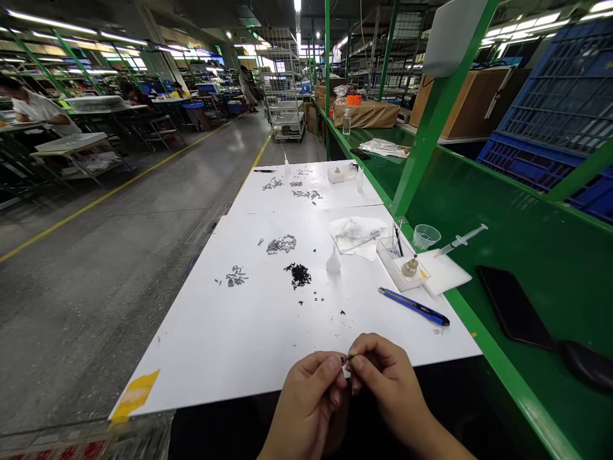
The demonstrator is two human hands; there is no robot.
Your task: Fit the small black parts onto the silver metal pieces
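At the near edge of the white table board [215, 338], my left hand [313, 390] and my right hand [383, 377] meet fingertip to fingertip. My left thumb and forefinger pinch a tiny dark part [343, 360]. The right thumb and forefinger are also closed, touching the same spot; what they hold is too small to make out. Beyond the hands lie scattered tiny specks and a heap of small black parts [300, 275]. Farther left are small grey metal pieces [236, 276], and behind the black heap a pile of silvery pieces [281, 244].
A small white squeeze bottle [333, 260] stands mid-board. To the right are a blue pen-shaped cutter [414, 306], a clear tray [402, 281], a stained cloth [359, 235], a syringe [462, 241] and a plastic cup [426, 236]. A black phone [514, 306] lies on the green bench. A green post [426, 140] rises beside the board.
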